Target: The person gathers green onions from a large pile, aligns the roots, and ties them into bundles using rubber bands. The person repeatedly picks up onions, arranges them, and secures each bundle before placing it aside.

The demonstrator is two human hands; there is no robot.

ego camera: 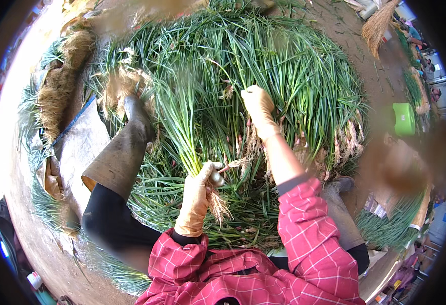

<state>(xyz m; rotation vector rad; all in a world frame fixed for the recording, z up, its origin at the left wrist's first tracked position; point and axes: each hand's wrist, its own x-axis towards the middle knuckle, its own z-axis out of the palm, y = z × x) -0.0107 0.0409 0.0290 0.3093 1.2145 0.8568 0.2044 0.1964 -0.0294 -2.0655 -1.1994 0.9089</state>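
My left hand (198,190), in a pale glove, is closed around a bunch of green garlic plants (186,143). Their long leaves fan upward from it, and the pinkish bulbs and stringy roots (218,206) hang below the fingers. My right hand (258,105), gloved too, is farther forward, closed on green stalks at the near side of a large heap of green garlic (299,72). Roots and small bulbs poke out along the heap's near edge. More loose plants (158,202) lie between my legs.
Rubber boots (125,148) stand on both sides of the plants. Rows of bundles with roots (61,87) line the left, beside a pale sheet (82,145). At right are a green plastic stool (404,119), a straw broom (379,28), more bundles (386,225) and distant people. Blurry smears cover parts of the view.
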